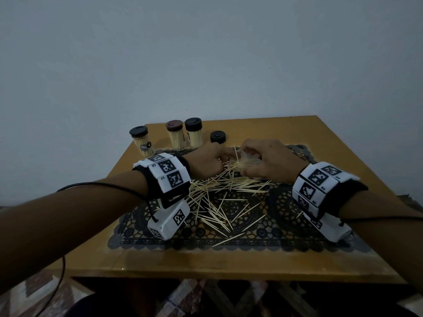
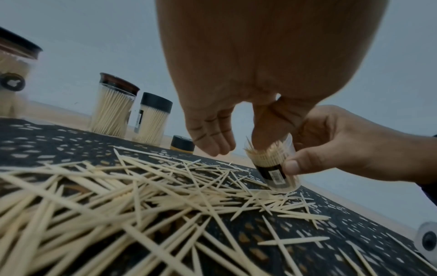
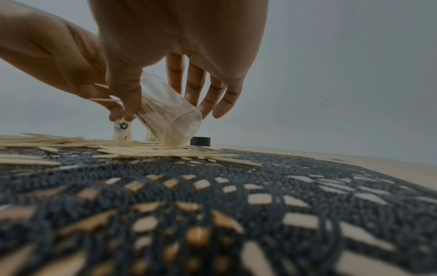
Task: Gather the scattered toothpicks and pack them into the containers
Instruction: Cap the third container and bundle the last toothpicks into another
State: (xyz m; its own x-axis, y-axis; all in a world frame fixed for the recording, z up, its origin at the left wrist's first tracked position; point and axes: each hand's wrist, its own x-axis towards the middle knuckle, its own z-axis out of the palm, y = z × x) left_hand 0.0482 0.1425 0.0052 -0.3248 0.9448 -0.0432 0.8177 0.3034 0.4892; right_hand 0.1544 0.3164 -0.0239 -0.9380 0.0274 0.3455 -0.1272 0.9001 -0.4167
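Observation:
Several loose toothpicks [image 1: 219, 195] [image 2: 141, 196] [image 3: 141, 147] lie scattered over a black lace mat [image 1: 288, 200]. My right hand [image 1: 270, 161] [image 2: 343, 149] grips a clear plastic container [image 1: 248, 159] [image 2: 275, 168] [image 3: 170, 119], tilted with its base on the pile and partly filled with toothpicks. My left hand [image 1: 207, 160] [image 3: 47, 56] is right against the container's mouth. Its fingers are curled and pinch a few toothpicks, and its thumb [image 2: 267, 130] sits at the opening.
Three capped containers full of toothpicks [image 1: 140, 140] [image 1: 175, 135] [image 1: 194, 131] stand at the back of the wooden table [image 1: 229, 261]. A loose black lid [image 1: 218, 136] [image 2: 182, 143] [image 3: 200, 141] lies beside them, just beyond my hands. A wall rises behind the table.

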